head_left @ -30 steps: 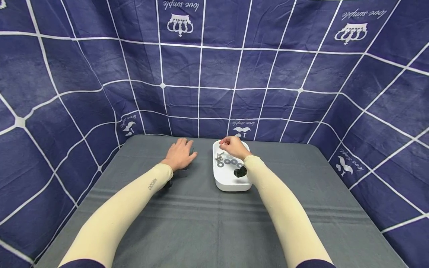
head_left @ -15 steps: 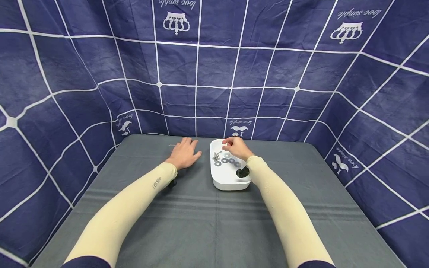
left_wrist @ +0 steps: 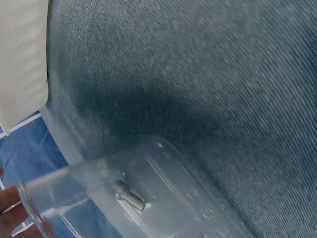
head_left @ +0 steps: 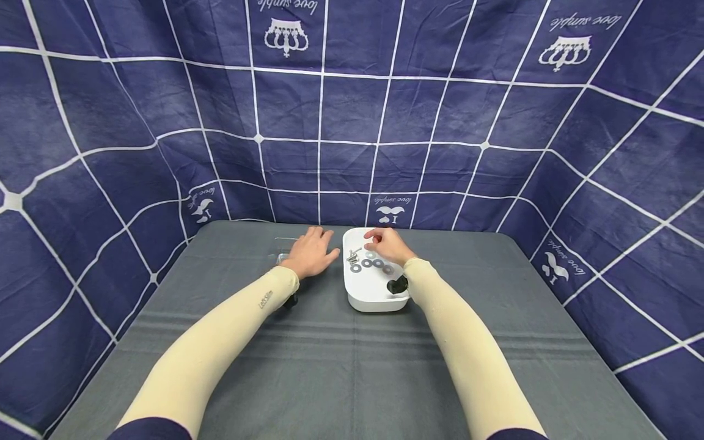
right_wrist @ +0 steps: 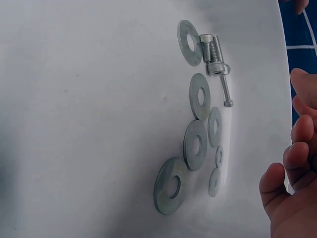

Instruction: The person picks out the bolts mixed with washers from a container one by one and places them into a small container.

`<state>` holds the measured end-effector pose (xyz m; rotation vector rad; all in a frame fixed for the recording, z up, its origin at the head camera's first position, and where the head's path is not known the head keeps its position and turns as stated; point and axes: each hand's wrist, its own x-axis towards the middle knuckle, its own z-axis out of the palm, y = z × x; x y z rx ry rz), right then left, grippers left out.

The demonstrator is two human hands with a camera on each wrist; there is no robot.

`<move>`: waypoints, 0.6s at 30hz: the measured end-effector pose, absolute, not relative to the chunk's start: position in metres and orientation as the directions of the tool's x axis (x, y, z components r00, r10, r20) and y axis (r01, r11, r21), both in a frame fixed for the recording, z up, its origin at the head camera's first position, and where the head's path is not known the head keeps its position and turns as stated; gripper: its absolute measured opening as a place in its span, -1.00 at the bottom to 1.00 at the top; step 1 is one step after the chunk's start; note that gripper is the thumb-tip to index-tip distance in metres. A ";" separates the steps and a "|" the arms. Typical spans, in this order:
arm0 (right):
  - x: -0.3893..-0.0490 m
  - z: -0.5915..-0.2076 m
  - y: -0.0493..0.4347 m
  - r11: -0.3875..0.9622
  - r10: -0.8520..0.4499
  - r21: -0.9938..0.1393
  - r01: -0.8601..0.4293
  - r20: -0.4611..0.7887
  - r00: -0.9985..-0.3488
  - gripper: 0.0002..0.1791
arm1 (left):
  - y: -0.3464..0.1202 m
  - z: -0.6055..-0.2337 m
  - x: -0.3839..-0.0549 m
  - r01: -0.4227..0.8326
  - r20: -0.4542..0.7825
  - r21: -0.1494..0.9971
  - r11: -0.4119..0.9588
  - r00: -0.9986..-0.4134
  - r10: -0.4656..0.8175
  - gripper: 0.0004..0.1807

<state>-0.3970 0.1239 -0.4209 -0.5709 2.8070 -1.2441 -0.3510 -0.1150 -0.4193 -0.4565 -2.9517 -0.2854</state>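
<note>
In the head view my left hand (head_left: 310, 253) lies with its fingers stretched forward beside a clear plastic container (head_left: 282, 258). The left wrist view shows that clear container (left_wrist: 163, 193) on its side, a metal bolt (left_wrist: 130, 196) inside it, and fingertips (left_wrist: 10, 210) at its rim. My right hand (head_left: 389, 244) hovers over the far end of a white tray (head_left: 379, 304), fingers loosely bent. No object shows between its fingers (right_wrist: 297, 156) in the right wrist view. Several bolts (right_wrist: 214, 54) and several flat washers (right_wrist: 195, 145) lie in the tray beneath it.
A black object (head_left: 397, 285) shows by the right wrist, over the tray's near end. Grey cloth (head_left: 352, 373) covers the table. A dark blue curtain with white lines (head_left: 352, 104) rises behind the table and on both sides.
My left hand has moved to the right, and more of the clear container shows on its left. The right hand stays above the tray in much the same pose. The head view has shifted slightly.
</note>
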 end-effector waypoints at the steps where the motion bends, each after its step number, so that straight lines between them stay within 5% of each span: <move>1: -0.397 -0.421 0.124 0.617 -0.336 -0.718 -0.321 0.128 -0.933 -0.71 | -0.113 -0.420 -0.351 0.313 0.166 0.162 0.936 -0.944 0.287 -0.30; 18: -0.396 -0.425 0.127 0.627 -0.345 -0.703 -0.337 0.137 -0.929 -0.65 | -0.093 -0.421 -0.348 0.336 0.143 0.161 0.928 -0.938 0.315 -0.28</move>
